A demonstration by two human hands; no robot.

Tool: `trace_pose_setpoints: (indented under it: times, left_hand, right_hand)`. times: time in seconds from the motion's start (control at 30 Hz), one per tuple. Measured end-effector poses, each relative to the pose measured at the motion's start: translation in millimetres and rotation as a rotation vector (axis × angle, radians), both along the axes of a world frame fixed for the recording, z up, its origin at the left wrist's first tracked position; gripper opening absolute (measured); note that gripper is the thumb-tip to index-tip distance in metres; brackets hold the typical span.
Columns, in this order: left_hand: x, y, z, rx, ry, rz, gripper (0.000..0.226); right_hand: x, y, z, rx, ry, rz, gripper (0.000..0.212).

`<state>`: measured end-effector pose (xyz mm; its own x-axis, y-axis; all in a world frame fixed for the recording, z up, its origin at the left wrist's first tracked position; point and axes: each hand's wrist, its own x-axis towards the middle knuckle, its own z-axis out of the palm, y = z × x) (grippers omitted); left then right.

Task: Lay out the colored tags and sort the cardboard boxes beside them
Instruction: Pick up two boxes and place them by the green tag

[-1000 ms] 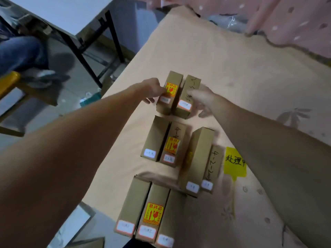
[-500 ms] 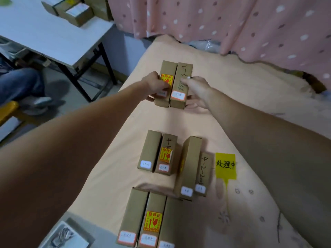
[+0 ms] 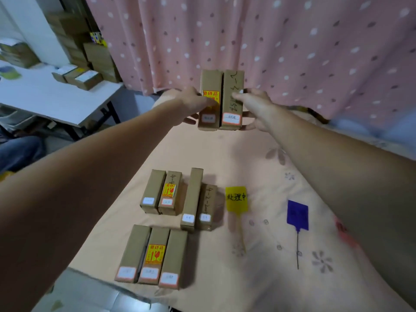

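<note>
Two long cardboard boxes are pressed side by side and held up above the far end of the peach sheet. My left hand grips the left box, which has a yellow fragile sticker. My right hand grips the right box, which has handwriting on it. A pair of boxes lies at mid-sheet, another pair to its right, and three boxes lie nearest me. A yellow tag lies right of the middle boxes. A blue tag lies further right.
The peach sheet covers the work surface; its near left corner drops to the floor. A pink dotted curtain hangs behind. A white table with more boxes stands at the left, and a seated person's leg shows below it.
Both hands have lifted the two boxes off the sheet and raised them. The view has tilted up, bringing the blue tag and the curtain into sight.
</note>
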<state>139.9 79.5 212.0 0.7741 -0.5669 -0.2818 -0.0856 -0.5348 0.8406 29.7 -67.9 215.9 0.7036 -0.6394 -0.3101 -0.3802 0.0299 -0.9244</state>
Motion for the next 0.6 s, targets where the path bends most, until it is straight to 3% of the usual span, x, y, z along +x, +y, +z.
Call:
trace_pose_setpoints:
  times: [0.1,0.23,0.37,0.47,0.6]
  left_hand:
    - [-46,-9,5,0.024,-0.001,-0.050,0.034]
    - [-93,-21,6,0.065,0.022,-0.141,0.042]
    - [-128,-33,15,0.038,0.015,-0.162,0.039]
    - [-149,-40,27,-0.048,0.004,-0.214,0.021]
    - [-169,-35,43,-0.191,0.051,-0.250,0.056]
  right_hand:
    - [-55,-11,5,0.012,0.022,0.014,0.003]
    - [-112,-24,5,0.028,0.037,0.016,0.024]
    - [-156,-32,15,0.022,0.008,-0.005,0.024]
    - [-190,-37,23,0.014,-0.050,-0.035,0.013]
    - [-226,-23,33,0.006,-0.196,-0.149,0.020]
